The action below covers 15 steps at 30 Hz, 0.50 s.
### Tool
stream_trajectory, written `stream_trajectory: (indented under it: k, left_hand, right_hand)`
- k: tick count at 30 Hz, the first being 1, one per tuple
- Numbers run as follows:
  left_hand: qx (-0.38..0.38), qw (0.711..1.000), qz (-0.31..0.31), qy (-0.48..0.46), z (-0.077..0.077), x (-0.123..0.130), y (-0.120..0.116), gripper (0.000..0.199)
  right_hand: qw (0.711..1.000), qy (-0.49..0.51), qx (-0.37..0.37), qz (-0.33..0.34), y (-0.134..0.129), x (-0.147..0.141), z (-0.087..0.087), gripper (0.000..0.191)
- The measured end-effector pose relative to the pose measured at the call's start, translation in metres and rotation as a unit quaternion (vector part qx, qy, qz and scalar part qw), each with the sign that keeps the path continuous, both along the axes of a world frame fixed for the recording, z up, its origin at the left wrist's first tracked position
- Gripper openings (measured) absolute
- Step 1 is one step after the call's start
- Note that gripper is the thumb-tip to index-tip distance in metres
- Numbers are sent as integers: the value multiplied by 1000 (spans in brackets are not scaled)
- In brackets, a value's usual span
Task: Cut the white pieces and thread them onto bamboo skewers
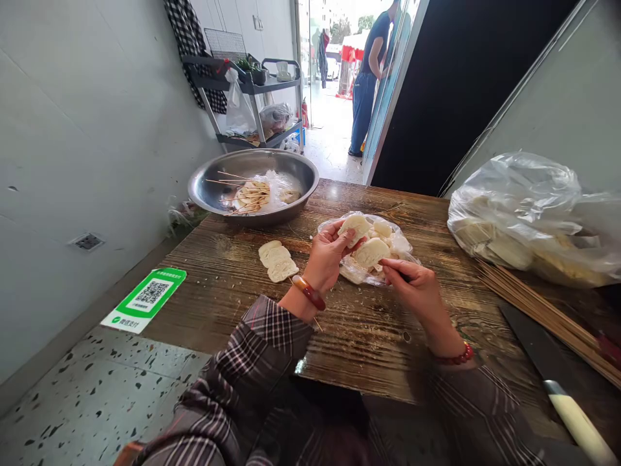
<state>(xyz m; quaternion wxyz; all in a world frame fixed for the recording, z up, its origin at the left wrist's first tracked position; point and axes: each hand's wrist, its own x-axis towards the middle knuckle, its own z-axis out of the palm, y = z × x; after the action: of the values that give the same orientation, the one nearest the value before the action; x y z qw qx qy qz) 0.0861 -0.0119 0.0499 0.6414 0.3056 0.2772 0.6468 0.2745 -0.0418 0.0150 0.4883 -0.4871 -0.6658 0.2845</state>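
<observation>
My left hand (330,252) grips a pale oval bread slice (355,228) between thumb and fingers, above an opened plastic bag (405,249) of more pieces. A second bread slice (372,252) is just below it; the fingertips of my right hand (412,278) pinch at its right edge. Whether a thin stick is also in my right fingers, I cannot tell. Left of my left hand, several overlapping bread slices (279,262) lie on the wooden table (233,298). A thin stick end (317,325) shows under my left wrist.
A steel basin (303,194) at the back left holds skewered slices. On the right are a large plastic bag (524,213), a bundle of sticks (538,304) and a knife (548,369). A QR card (145,299) lies left. A person (371,77) stands by the doorway, near a cart (252,87).
</observation>
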Motion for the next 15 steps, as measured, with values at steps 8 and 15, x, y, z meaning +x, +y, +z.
stream_trajectory:
  k: [8,15]
  left_hand:
    - [2,998,-37,-40,12,-5,-7,50]
    - [44,997,-54,-18,13,-2,-11,47]
  right_hand:
    - [1000,17,-19,0,-1,3,4,21]
    - [999,21,-25,15,-1,4,0,17]
